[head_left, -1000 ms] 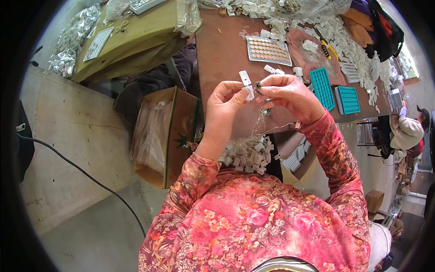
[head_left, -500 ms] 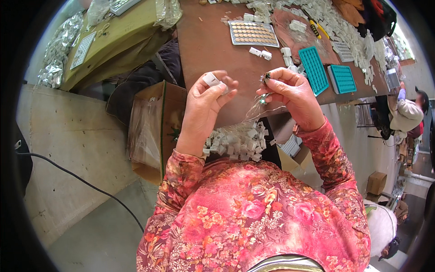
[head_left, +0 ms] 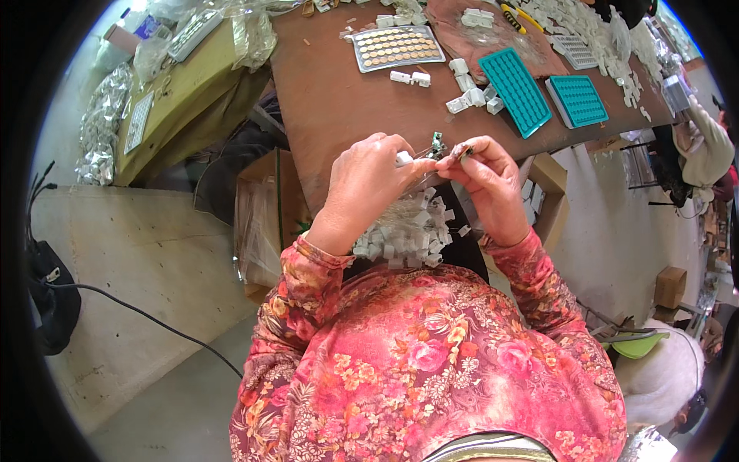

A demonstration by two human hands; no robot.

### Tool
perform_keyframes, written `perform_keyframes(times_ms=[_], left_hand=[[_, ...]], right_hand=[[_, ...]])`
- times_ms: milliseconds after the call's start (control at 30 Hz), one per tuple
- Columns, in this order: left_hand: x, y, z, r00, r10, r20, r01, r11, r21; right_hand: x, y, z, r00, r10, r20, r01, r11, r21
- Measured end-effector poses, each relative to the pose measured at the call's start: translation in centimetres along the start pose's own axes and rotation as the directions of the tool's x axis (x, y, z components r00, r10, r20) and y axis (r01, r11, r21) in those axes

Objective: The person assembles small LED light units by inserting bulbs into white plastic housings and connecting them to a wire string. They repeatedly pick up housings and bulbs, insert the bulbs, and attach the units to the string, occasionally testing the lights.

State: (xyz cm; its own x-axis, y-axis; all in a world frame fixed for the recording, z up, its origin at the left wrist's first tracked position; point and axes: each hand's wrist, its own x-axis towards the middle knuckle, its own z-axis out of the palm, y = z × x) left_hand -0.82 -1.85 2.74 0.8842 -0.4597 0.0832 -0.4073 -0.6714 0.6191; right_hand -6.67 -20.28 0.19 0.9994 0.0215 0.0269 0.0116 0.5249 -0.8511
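My left hand [head_left: 368, 181] is closed around a small white plastic case [head_left: 403, 158], mostly hidden by the fingers. Its fingertips meet those of my right hand [head_left: 493, 185] in front of my chest. Between the right thumb and fingers is pinched a small dark circuit board [head_left: 462, 152]. A little green part [head_left: 437, 142] with thin wires stands out just beyond the fingertips. Below the hands, on my lap, lies a heap of white plastic cases [head_left: 408, 235] with fine wires among them.
On the brown table [head_left: 323, 100] lie a tray of round button cells [head_left: 399, 48], several white cases [head_left: 469, 88], a teal tray [head_left: 516, 91] and a second teal tray [head_left: 577, 100]. Yellow-handled pliers [head_left: 514, 19] lie farther back. Cardboard boxes flank my lap. Other people sit at the right.
My hands have come together; the left has turned palm-down and moved right with the white case. The view has shifted, with the table things now farther left.
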Motion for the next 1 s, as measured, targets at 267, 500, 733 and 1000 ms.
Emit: perform_keyframes(times_ms=[267, 500, 733, 1000], left_hand=[[2.1, 1.1, -0.2, 0.96, -0.059, 0.273, 0.025, 0.992, 0.128], [1.3, -1.0, -1.1, 0.929, -0.197, 0.314, 0.306, 0.885, -0.35], [0.2, -2.2, -1.2, 0.929, -0.268, 0.255, 0.367, 0.752, -0.548], [-0.1, -2.1, -0.6, 0.949, -0.249, 0.193, 0.315, 0.75, -0.581]], right_hand=[[-1.1, 2.1, -1.0, 0.99, -0.143, 0.004, 0.143, 0.99, -0.015], [-2.9, 3.1, -2.5, 0.904, -0.382, 0.192, 0.427, 0.822, -0.377], [-6.2, 3.9, -3.7, 0.848, -0.293, 0.442, 0.527, 0.559, -0.64], [-8.6, 4.4, -3.7, 0.943, -0.275, 0.189, 0.333, 0.806, -0.489]])
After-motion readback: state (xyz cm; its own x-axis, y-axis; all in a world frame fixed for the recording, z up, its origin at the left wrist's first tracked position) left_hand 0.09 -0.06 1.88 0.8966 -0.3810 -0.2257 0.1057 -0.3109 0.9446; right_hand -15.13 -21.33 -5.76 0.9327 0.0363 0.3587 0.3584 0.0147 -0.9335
